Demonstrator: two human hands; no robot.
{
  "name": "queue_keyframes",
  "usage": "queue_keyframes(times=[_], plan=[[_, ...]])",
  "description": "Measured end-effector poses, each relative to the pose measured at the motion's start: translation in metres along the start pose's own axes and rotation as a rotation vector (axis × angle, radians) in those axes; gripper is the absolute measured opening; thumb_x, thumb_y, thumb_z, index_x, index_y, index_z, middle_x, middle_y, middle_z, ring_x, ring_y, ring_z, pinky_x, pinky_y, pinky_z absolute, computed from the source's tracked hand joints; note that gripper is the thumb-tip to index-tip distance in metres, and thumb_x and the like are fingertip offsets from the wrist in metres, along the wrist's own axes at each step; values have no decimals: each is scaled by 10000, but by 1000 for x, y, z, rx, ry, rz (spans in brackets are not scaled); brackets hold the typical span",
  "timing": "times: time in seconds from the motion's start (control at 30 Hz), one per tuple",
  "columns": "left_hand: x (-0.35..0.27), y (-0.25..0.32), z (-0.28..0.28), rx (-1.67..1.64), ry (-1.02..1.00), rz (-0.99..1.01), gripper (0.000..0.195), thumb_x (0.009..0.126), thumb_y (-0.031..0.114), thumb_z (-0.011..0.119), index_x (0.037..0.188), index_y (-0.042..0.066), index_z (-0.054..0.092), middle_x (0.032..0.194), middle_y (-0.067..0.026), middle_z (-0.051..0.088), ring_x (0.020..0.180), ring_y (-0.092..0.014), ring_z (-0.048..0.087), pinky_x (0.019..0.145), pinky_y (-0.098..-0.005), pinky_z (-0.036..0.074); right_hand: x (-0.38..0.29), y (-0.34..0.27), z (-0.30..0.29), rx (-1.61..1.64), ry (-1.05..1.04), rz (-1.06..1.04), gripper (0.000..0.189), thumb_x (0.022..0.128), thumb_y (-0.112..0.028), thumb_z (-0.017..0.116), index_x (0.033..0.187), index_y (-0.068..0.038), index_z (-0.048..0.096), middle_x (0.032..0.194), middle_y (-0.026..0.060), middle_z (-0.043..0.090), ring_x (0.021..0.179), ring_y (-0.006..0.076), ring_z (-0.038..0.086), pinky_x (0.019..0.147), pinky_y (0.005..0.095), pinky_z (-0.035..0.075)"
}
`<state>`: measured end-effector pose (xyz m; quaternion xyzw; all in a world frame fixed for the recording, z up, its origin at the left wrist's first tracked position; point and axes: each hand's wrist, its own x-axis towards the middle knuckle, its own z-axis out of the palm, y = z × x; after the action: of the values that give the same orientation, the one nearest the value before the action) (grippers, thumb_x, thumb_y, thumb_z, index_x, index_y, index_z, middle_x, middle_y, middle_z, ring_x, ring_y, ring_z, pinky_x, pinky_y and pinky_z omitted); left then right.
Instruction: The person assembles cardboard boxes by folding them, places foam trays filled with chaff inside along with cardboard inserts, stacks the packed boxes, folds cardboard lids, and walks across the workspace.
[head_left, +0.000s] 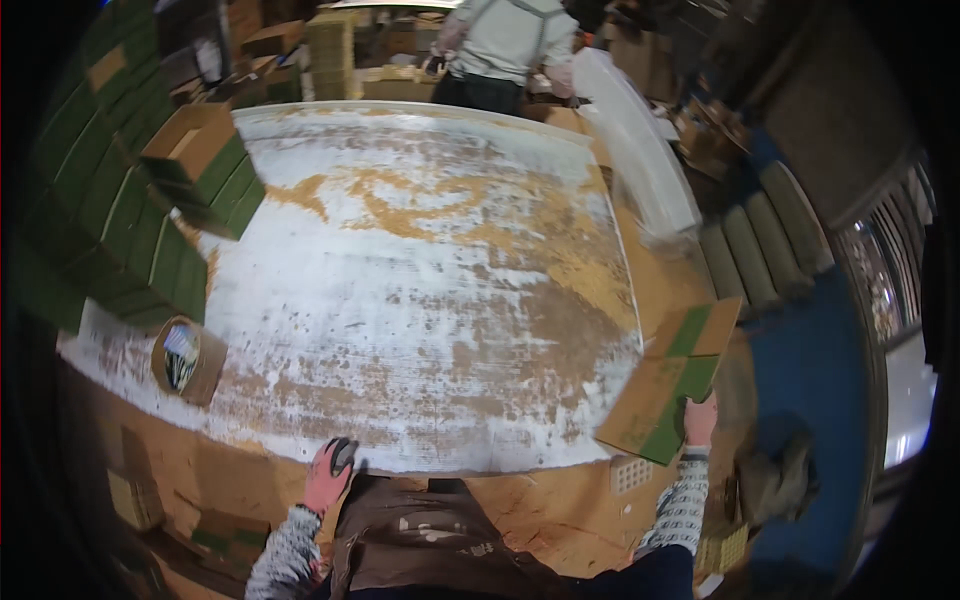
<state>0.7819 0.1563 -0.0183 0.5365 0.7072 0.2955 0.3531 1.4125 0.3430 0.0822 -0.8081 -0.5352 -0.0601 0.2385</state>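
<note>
My right hand (700, 421), in a pink work glove, grips the near right edge of a brown cardboard piece with green stripes (660, 397). A crease runs across this tilted cardboard, and it overlaps the right front corner of the worn white tabletop (360, 300). At the table's front edge rests my left hand (330, 471), in a pink glove with dark fingertips. It has nothing visible in its grasp, and the thumb sits a little apart from the fingers. Further left on the table stands a round cardboard container (206, 371) with small items inside that I cannot make out.
Stacked green boxes (112, 217) line the left side, near an open-topped green and brown carton (199, 142). Beyond the table a person (506, 45) stands beside a long translucent plastic bundle (637, 142). Grey-green rolls (750, 247) lie at right. An egg-tray-like piece (631, 476) lies below the front edge.
</note>
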Motion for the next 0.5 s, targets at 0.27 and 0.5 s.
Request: queue_keyframes(times=[0.27,0.5], plan=[[99,-35,22,417,161,3,599,805,352,555,1272,18,383,1333,-204,341,1244,-364,294,1039,-464,219,-26,-306,112,829,-625,-125,434,713,-110,673,1085,66,533,954,231,617,905,327,600,780,366,465],[114,-47,41,546,344,26,584,786,348,535,1267,39,417,1316,-188,376,1223,-349,317,1038,-472,207,-108,-580,279,925,-792,-359,543,732,-229,661,1164,14,440,1034,264,559,990,409,529,865,437,429]])
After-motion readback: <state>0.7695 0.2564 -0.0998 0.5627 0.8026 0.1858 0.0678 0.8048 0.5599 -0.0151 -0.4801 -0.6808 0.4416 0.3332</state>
